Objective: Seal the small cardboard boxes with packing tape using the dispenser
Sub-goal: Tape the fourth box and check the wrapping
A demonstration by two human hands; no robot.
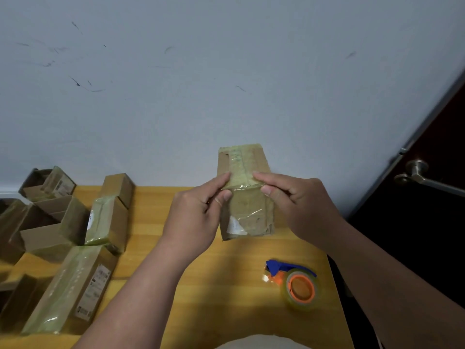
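The small brown box (245, 195) is held up above the yellow table (226, 285), between both hands. Shiny tape (240, 170) runs over its top end and down its front, and a white label sits low on it. The left hand (198, 217) pinches the box's left side, thumb in front and finger on the tape. The right hand (297, 205) pinches the right side the same way. Below the right hand, the tape roll (300, 289) with its blue and orange holder lies on the table. More boxes (75, 248) sit far left of the hands.

1 head cam, fwd-down, close.
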